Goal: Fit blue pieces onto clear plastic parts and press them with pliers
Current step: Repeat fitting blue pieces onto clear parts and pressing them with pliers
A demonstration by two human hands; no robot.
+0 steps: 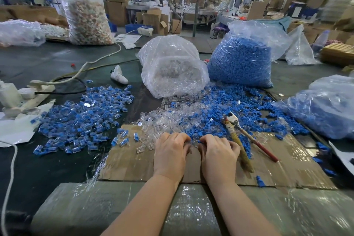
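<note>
Head view: curled fingers of the left hand (170,151) and right hand (218,151) are pressed together at the pile's edge, seemingly pinching small parts; what is gripped cannot be told. Clear parts (162,120) and blue pieces (206,117) are heaped just ahead for reach. Pliers (241,140) are laid beside the right hand, ready for pressing.

No text, label, brand or number can be read anywhere.

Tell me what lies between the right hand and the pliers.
Nothing visible does. The pliers lie on the cardboard just beside the right hand, their handles toward the person, their head among loose blue pieces.
</note>
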